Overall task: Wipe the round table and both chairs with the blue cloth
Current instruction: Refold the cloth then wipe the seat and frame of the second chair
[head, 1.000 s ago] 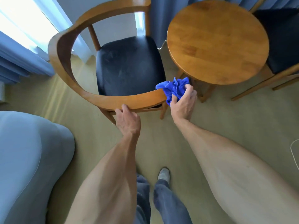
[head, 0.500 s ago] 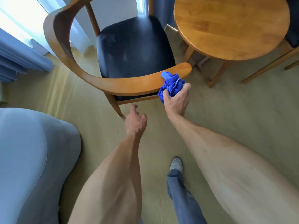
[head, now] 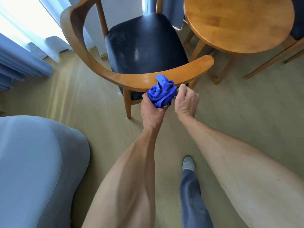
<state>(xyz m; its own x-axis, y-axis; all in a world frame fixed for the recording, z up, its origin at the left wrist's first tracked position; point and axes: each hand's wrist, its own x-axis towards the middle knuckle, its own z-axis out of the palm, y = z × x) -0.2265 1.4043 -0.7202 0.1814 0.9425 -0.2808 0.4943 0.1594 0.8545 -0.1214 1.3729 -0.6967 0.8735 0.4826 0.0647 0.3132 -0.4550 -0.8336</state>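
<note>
Blue cloth (head: 162, 91) is sitting bunched in a wad between both hands, just under the near rail of the chair (head: 144, 46), its top fold overlapping the rail's front edge. No clear long axis on the wad; a loose flap is poking up toward the rail. Left hand (head: 152, 109) is cupping it from below and the left, grip clenched around the cloth. Right hand (head: 186, 101) is pinching the cloth's right edge with curled fingers. Chair is facing away, black seat beyond the curved wooden rail, which is running left to right. Round counter (head: 238, 23) is standing well right of the chair, second chair (head: 297, 30) partly showing behind it. Grey cushion (head: 37, 170) is lying at lower left.
</note>
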